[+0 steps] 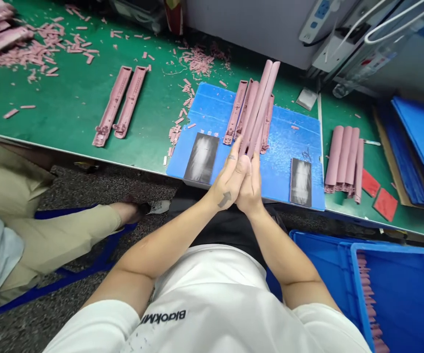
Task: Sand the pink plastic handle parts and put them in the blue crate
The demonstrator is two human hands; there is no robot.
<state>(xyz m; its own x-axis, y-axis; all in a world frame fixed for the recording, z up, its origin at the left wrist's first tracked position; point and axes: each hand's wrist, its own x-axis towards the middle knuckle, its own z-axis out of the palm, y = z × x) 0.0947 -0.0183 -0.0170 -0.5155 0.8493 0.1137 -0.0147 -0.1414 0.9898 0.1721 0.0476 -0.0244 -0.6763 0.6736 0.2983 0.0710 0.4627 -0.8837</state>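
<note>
Head-worn view, facing forward, tilted down

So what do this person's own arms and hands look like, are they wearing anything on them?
White short sleeves end above the elbows. Both the left hand and right hand are gloveless. A dark, arrow-shaped mark sits near the left wrist. No watch shows.

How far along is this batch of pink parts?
Partway, it seems. Likely done: pink parts in bin inside the blue bin, perhaps the row right of the blue mat. In hand: two long pink pieces between left hand and right hand. Apparently left: parts on the mat, the pair on the green bench, far-left heap.
</note>
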